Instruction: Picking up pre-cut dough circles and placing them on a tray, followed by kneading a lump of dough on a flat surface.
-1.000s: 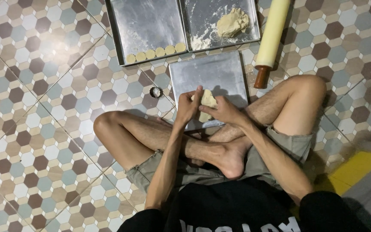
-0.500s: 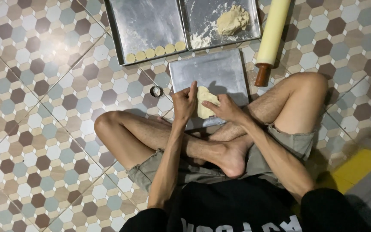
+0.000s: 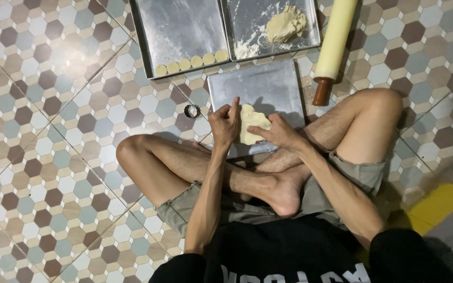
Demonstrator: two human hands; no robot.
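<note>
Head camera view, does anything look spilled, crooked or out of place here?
Loose flour is scattered across the right tray beside the dough lump. The small round cutter sits on the bare floor tiles, off the trays. Both hands, left hand and right hand, press the flattened dough on the near sheet. Nothing looks damaged.

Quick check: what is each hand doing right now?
Left hand: fingers bent, pressing the edge of the dough piece.
Right hand: open, fingers resting on the same dough.
</note>
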